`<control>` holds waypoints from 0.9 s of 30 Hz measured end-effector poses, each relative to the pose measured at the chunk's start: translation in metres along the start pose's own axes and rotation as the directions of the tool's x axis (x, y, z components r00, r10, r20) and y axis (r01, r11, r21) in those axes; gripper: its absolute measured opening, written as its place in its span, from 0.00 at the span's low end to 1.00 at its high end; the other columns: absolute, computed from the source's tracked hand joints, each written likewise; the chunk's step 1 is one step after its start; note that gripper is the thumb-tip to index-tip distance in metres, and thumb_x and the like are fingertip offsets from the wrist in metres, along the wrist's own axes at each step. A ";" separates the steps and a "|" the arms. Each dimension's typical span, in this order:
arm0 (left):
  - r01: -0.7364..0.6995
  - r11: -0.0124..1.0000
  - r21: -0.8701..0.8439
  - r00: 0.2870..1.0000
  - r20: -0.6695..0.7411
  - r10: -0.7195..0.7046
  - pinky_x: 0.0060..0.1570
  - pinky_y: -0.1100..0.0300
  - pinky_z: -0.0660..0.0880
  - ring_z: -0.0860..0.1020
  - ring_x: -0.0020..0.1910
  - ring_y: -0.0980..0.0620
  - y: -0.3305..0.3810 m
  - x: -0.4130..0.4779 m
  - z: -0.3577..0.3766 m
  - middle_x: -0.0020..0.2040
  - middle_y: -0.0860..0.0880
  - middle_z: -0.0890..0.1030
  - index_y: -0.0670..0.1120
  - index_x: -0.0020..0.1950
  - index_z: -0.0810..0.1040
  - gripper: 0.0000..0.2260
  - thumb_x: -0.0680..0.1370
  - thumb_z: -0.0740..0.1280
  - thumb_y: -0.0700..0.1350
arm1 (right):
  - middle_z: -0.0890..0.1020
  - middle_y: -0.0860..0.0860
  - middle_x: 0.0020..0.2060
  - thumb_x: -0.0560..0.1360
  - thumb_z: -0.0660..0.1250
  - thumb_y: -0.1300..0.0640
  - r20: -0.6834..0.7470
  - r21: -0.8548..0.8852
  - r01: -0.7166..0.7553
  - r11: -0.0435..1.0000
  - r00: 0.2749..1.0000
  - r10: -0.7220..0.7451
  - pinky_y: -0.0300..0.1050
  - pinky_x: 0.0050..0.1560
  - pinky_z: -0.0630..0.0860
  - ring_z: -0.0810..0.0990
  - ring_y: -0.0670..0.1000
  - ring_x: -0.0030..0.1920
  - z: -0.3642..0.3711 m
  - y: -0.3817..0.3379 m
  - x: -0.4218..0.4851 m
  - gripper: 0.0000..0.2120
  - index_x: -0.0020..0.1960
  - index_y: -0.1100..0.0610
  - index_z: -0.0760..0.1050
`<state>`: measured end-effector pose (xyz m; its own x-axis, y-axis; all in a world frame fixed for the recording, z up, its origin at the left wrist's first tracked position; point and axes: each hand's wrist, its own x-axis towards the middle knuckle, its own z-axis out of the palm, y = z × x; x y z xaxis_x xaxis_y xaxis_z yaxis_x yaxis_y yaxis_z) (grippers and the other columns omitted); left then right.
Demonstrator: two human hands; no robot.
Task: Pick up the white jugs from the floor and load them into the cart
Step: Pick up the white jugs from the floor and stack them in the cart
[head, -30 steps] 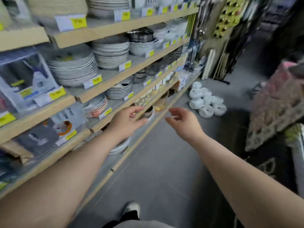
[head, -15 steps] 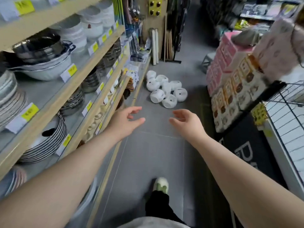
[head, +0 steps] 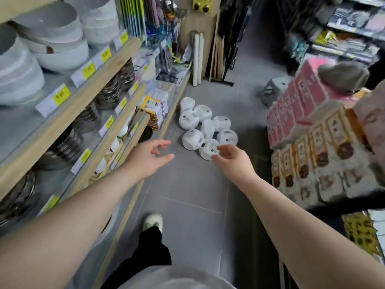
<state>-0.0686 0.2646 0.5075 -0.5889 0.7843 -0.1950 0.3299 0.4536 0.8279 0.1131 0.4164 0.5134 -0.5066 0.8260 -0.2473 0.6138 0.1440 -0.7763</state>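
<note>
Several white jugs point(head: 192, 139) lie in a loose cluster on the grey tiled floor, close to the foot of the left shelving. My left hand point(head: 149, 155) is stretched out in front of me, fingers relaxed and apart, holding nothing, short of the cluster. My right hand point(head: 234, 158) is also stretched forward with loosely bent fingers and empty; its fingertips overlap the nearest jug point(head: 206, 151) in the view, and I cannot tell whether they touch. No cart body is plainly visible; only a wire edge shows at the far right.
Wooden shelves point(head: 87, 94) with stacked bowls, plates and price tags line the left. A display of pink and orange boxes point(head: 312, 142) crowds the right. A grey step stool point(head: 273, 90) stands farther down the aisle. My shoe point(head: 153, 223) is on the floor tiles.
I have walked down the aisle; the jugs are much nearer and larger. Both hands stay outstretched and empty, now reaching the near edge of the cluster.
</note>
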 end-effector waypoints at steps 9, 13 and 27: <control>0.017 1.000 -0.009 0.992 0.128 -0.016 0.57 0.58 0.73 0.78 0.54 0.53 0.007 0.263 -0.007 0.55 0.54 0.80 0.54 0.60 0.78 0.16 0.73 0.74 0.46 | 0.78 0.47 0.55 0.75 0.70 0.50 -0.018 -0.048 -0.116 0.992 0.993 0.115 0.46 0.54 0.78 0.79 0.48 0.52 0.005 -0.032 0.229 0.19 0.65 0.52 0.74; 0.016 0.999 0.035 0.984 0.177 -0.022 0.58 0.56 0.73 0.77 0.52 0.53 0.020 0.348 -0.002 0.55 0.53 0.80 0.51 0.62 0.78 0.18 0.73 0.74 0.46 | 0.78 0.47 0.54 0.75 0.70 0.51 -0.018 -0.049 -0.149 0.988 0.989 0.148 0.43 0.52 0.74 0.79 0.49 0.54 0.001 -0.038 0.304 0.20 0.65 0.54 0.74; 0.308 0.950 0.046 0.944 0.111 -0.311 0.57 0.58 0.72 0.77 0.52 0.51 -0.087 0.571 0.100 0.56 0.52 0.79 0.48 0.64 0.78 0.18 0.74 0.73 0.44 | 0.75 0.44 0.55 0.72 0.71 0.48 0.245 -0.178 -0.213 0.961 0.936 0.253 0.52 0.54 0.79 0.78 0.50 0.55 0.082 0.083 0.586 0.29 0.71 0.48 0.69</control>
<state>-0.3596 0.7154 0.2717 -0.5766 0.6459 -0.5003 0.1664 0.6923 0.7022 -0.1824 0.8677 0.2560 -0.4675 0.6756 -0.5701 0.8054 0.0596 -0.5897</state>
